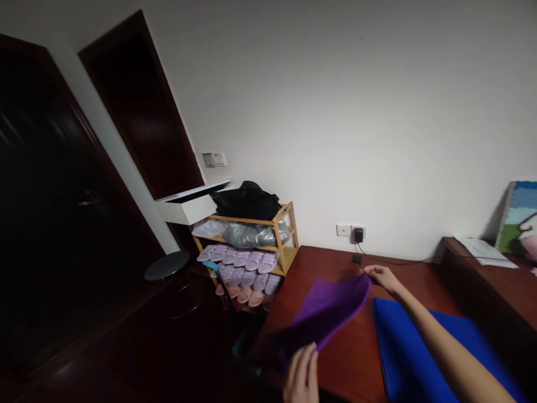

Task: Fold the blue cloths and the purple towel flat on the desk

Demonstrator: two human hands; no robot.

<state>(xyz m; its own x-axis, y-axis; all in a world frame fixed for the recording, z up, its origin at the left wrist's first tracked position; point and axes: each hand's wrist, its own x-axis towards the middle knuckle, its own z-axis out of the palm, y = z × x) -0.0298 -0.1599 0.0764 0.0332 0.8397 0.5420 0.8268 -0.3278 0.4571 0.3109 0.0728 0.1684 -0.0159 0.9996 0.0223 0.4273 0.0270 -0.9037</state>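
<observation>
A thin purple cloth [331,305] is stretched between my two hands, above the reddish-brown desk [348,364]. My left hand [302,374] is closed on its near edge at the bottom of the view. At the far right corner, the fingertips of my right hand [381,278] pinch the cloth. The cloth hangs loosely, and its left part is dark and blurred. Under my right forearm lies a flat blue sheet [406,341] of folded or stacked material on the desk.
Left of the desk stands a wooden rack [289,240] with rows of slippers [247,260] and a black bag [247,201] on top. A round stool [168,265] is farther left. A plugged-in adapter [358,235] trails a cable across the desk's back. Papers [484,251] lie on a raised ledge at right.
</observation>
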